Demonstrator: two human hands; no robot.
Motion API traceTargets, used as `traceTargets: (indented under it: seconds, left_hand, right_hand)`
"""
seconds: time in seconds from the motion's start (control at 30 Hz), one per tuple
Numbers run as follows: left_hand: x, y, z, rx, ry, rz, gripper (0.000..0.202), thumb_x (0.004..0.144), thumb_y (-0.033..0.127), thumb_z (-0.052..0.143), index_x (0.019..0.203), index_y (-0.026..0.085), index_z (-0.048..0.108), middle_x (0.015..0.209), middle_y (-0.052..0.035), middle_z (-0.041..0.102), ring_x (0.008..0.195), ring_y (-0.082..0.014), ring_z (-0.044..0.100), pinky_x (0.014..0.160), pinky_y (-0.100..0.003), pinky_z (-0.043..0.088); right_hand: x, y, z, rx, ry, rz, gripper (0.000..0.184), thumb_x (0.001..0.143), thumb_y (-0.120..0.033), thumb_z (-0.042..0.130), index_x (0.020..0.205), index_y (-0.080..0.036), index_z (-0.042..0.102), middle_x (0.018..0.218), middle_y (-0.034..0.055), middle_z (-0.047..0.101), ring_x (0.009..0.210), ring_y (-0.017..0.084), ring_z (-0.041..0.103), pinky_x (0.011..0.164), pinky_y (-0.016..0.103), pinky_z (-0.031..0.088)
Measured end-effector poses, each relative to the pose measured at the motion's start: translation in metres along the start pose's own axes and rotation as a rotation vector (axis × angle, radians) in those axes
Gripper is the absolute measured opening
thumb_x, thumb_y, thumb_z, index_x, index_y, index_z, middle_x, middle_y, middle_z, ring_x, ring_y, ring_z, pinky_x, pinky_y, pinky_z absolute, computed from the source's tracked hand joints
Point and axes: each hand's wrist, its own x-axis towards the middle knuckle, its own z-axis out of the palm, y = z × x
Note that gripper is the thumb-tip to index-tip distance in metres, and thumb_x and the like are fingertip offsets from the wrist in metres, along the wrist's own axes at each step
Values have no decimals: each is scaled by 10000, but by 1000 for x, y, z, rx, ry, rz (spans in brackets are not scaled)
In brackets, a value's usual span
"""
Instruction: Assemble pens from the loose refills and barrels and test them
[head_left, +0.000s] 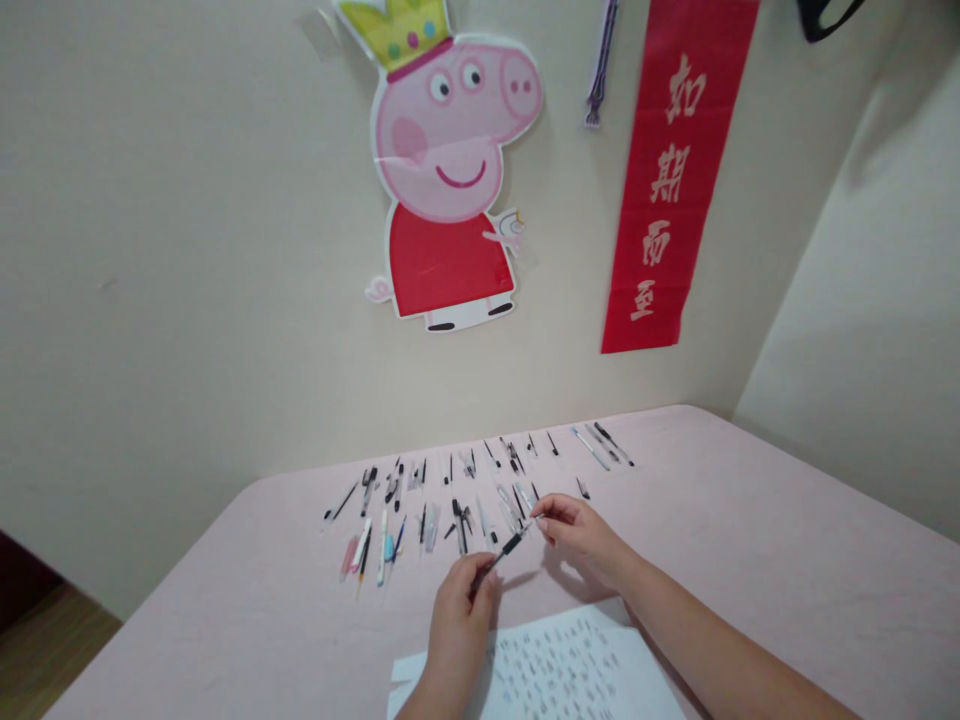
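Note:
A pen (512, 543) with a black grip and a clear tip end slants up to the right between my two hands, above the pink surface. My left hand (463, 605) is closed round its lower end. At the upper end, the thumb and fingers of my right hand (574, 532) pinch together on its tip; whether a small separate piece is between them, I cannot tell. Just beyond my hands lie pen parts in rows, among them a black pen piece (459, 525) and clear barrels (510, 505). Below my hands lies a sheet of paper (555, 665) covered in handwriting.
Pink cloth covers the table (247, 610). White and pink pens (361, 545) lie at the front left of the rows, and several whole pens (604, 445) at the back right. A wall stands behind, with a cartoon pig cutout (450, 255) and a red banner (667, 215).

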Motion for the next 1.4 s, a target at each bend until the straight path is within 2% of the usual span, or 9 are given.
traceTargets:
  seconds: [0.53,1.07,1.4]
  left_hand:
    - [0,8,-2,-3,-24,7,213,759,285,542,878,180,683,890,-88,701,855,-248,637,780,-379,495]
    - [-2,10,-3,47,-37,62,216,761,231,527,886,196,699,896,-82,711,857,-239,643,800,-375,495]
    - [-1,14,-5,87,-40,107,209,753,199,518,867,194,693,870,-81,698,841,-233,638,755,-352,499]
  right_hand:
    - [-1,2,5,-85,-90,7,261,612,-367,711,755,-168,621,575,-49,496,535,89,418,528,228,318]
    - [2,8,0,-212,-83,-32,240,622,-354,711,741,-152,661,615,-13,579,568,107,463,536,227,333]
    - [0,6,-1,-268,-106,-31,276,648,-406,688,698,-141,625,575,-26,516,535,98,412,520,227,296]
